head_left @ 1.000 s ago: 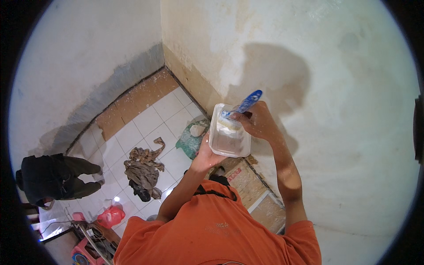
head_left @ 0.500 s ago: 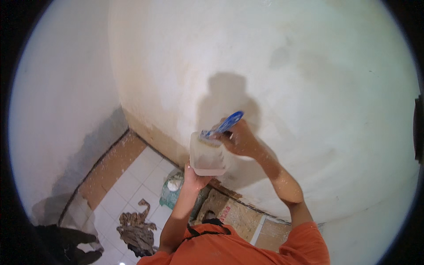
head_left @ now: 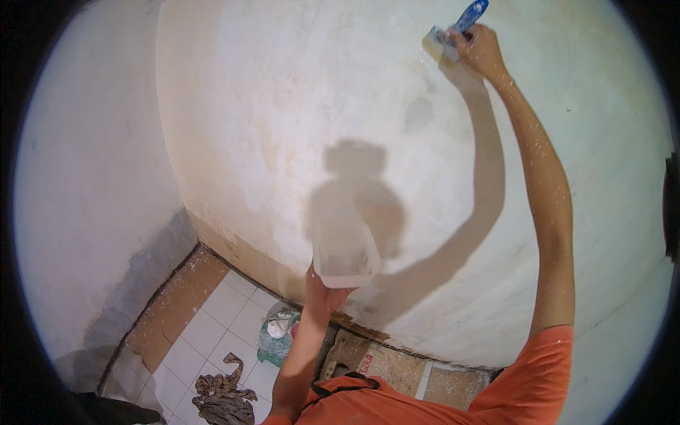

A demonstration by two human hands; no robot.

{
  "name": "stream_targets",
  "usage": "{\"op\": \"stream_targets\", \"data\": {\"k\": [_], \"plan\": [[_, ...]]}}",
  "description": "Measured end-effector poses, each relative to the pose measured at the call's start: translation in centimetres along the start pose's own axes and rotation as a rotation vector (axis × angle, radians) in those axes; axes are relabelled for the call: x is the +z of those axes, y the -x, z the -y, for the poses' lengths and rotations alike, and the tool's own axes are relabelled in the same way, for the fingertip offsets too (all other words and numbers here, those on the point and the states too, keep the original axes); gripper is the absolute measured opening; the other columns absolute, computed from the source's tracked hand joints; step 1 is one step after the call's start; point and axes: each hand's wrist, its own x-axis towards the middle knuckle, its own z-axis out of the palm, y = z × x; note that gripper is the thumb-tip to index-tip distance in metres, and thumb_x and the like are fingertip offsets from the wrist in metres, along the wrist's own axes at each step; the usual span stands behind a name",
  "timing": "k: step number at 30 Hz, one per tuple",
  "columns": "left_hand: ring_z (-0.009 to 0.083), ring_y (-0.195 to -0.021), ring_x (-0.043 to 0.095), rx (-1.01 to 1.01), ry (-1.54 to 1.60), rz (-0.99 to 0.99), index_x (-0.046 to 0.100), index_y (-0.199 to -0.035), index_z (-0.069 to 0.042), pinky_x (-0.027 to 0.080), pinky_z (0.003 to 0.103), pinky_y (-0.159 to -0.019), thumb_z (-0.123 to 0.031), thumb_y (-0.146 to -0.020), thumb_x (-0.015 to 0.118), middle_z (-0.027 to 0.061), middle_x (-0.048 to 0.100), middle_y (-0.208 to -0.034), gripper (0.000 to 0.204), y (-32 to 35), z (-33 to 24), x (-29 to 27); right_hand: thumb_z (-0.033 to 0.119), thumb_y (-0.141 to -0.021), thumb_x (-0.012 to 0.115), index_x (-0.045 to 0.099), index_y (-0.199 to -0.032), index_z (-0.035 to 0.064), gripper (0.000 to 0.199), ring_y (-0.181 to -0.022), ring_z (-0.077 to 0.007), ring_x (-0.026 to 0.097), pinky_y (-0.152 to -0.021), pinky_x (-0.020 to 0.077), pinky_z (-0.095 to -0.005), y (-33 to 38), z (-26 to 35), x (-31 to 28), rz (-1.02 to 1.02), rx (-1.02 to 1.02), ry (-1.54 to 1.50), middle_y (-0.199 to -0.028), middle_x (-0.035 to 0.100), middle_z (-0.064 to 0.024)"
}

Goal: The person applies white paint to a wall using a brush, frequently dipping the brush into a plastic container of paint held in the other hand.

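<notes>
My right hand [head_left: 480, 53] is raised high on the wall with its fingers closed round a paintbrush [head_left: 470, 15]. The brush has a blue handle and wide pale bristles, which rest against the wall [head_left: 283, 92]. Lower down, my left hand [head_left: 327, 292] grips a translucent plastic container [head_left: 347, 262] from beneath. The container's open top is tilted toward me. Whatever liquid lies inside is hard to make out. Whitish specks dot my right forearm.
A crumpled brown patterned cloth [head_left: 223, 397] lies on white floor tiles [head_left: 230, 308]. Nearby is a green plastic bag [head_left: 273, 347] with something white on top. A cardboard-like sheet [head_left: 386, 361] lies by the wall's foot. Another wall [head_left: 92, 177] meets this one at the left.
My right hand has lifted the brush out from the container, up and right onto the wall. The container in my left hand has shifted slightly right.
</notes>
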Motion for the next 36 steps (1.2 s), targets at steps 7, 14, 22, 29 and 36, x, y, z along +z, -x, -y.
{"op": "stream_targets", "data": {"k": [7,14,22,29,36], "plan": [[0.0368,-0.128,0.046,-0.151,0.229,-0.164,0.041,-0.143,-0.015,0.039,0.062,-0.102,-0.053,-0.094,0.041,0.0135,0.045,-0.141,0.062,4.7,3.9,-5.1,0.013,-0.073,0.062,0.062,-0.067,-0.0021,0.016,-0.064,-0.0405,0.06,-0.061,0.0475,-0.0453,-6.0,1.9,-4.6,-0.261,-0.187,0.106,-0.069,0.06,-0.0251],[0.0361,-0.128,0.046,-0.118,0.301,-0.204,0.039,-0.143,-0.011,0.041,0.058,-0.104,-0.042,-0.099,0.037,0.0133,0.044,-0.142,0.054,9.6,3.9,-5.9,0.014,-0.08,0.066,0.062,-0.077,-0.0044,0.019,-0.069,-0.0417,0.058,-0.067,0.0476,-0.045,7.1,7.9,2.1,0.346,-0.175,-0.127,-0.071,0.059,-0.0253],[0.0401,-0.125,0.047,-0.18,0.559,-0.223,0.04,-0.141,-0.008,0.042,0.06,-0.101,-0.041,-0.098,0.036,0.0179,0.045,-0.139,0.055,11.1,3.4,-6.9,0.023,-0.085,0.064,0.066,-0.081,-0.0019,0.025,-0.074,-0.0369,0.064,-0.07,0.0507,-0.0436,-3.7,-0.4,-1.5,-0.048,-0.168,-0.016,-0.083,0.067,-0.0198],[0.036,-0.117,0.055,-0.059,0.128,-0.334,0.044,-0.138,-0.01,0.048,0.055,-0.095,-0.037,-0.099,0.04,0.0139,0.052,-0.132,0.048,12.4,3.6,-6.7,0.017,-0.077,0.064,0.063,-0.069,-0.0002,0.019,-0.06,-0.0366,0.06,-0.058,0.0459,-0.0436,-11.7,0.2,-7.2,-0.344,-0.219,0.214,-0.069,0.063,-0.0219],[0.0346,-0.112,0.058,-0.007,0.159,-0.307,0.048,-0.133,-0.01,0.051,0.052,-0.091,-0.034,-0.097,0.044,0.0128,0.054,-0.127,0.043,14.7,3.3,-7.6,0.015,-0.084,0.062,0.065,-0.093,0.0045,0.014,-0.079,-0.0352,0.061,-0.071,0.0503,-0.0452,0.5,4.6,2.0,0.082,-0.31,0.262,-0.086,0.061,-0.0154]]}}
